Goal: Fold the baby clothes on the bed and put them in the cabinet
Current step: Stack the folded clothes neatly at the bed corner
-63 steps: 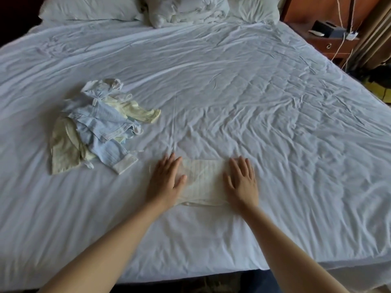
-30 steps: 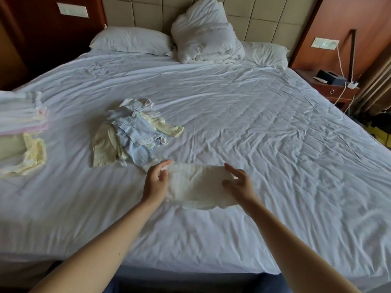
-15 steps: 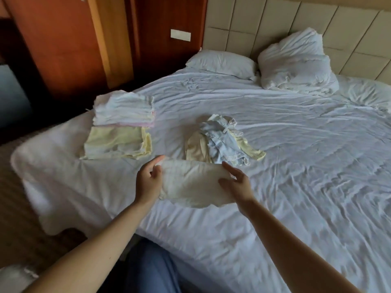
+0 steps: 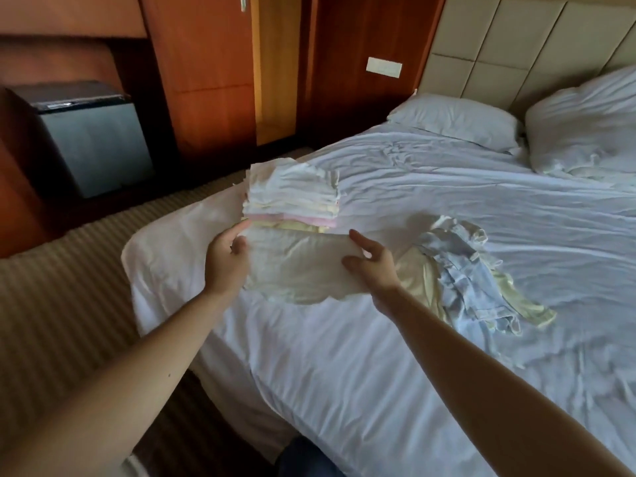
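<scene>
A folded cream baby garment (image 4: 296, 266) hangs in the air between my hands, above the bed's left corner. My left hand (image 4: 225, 261) grips its left edge and my right hand (image 4: 370, 266) pinches its right edge. Just beyond it stands a stack of folded white, yellow and pink clothes (image 4: 292, 192); a yellow folded pile below that stack is mostly hidden by the held garment. To the right lies a loose heap of unfolded blue and yellow baby clothes (image 4: 464, 270) on the white bed (image 4: 447, 373).
A wooden cabinet (image 4: 206, 70) with a door handle stands against the wall beyond the bed's left side. A small dark fridge (image 4: 86, 139) sits to its left on striped carpet (image 4: 62, 304). Pillows (image 4: 454, 120) and a bundled duvet (image 4: 585, 125) lie at the headboard.
I pressed the garment flat on the bed, then lifted it with both hands and carried it left toward the folded stack. My view swung left, bringing the cabinet and fridge into sight.
</scene>
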`<state>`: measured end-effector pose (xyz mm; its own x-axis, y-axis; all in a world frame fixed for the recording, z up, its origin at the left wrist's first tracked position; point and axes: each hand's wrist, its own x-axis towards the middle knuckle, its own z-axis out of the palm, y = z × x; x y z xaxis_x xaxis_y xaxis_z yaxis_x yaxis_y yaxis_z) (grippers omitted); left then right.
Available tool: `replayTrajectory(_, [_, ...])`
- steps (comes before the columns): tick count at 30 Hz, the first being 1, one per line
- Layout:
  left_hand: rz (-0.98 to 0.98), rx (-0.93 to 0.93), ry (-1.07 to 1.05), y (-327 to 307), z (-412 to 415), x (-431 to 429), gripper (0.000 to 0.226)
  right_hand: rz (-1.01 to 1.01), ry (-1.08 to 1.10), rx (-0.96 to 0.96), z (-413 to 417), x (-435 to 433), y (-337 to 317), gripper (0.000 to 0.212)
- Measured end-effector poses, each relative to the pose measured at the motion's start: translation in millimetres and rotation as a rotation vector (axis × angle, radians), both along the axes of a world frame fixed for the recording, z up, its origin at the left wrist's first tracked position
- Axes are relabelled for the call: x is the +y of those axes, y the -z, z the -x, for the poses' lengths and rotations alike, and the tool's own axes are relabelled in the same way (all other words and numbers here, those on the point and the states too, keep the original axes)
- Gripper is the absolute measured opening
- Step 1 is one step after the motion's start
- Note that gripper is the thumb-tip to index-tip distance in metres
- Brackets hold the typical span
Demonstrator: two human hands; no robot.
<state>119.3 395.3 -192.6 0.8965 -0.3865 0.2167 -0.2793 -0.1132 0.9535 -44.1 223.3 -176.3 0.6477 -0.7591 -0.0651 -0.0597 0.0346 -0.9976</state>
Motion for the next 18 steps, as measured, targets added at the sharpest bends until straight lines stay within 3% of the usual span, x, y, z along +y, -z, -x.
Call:
replayTrajectory(6, [-0.053, -0.063, -0.032, 1.6, -71.0, -27.5, 0.045, 0.021, -0.024, 0.035, -77.9, -30.4, 0.5, 0.059])
replayTrajectory(14, [-0.226, -0.181, -0.096, 53.6, -144.5, -63.5, 0.042, 0.180, -0.020, 0.168, -149.1, -72.6, 40.7, 0.061])
replayTrajectory(18, [-0.521, -0.309, -0.182, 85.1, -149.1, -69.6, 0.042, 0.482, -0.041, 0.372, -169.0, -77.1, 81.7, 0.060])
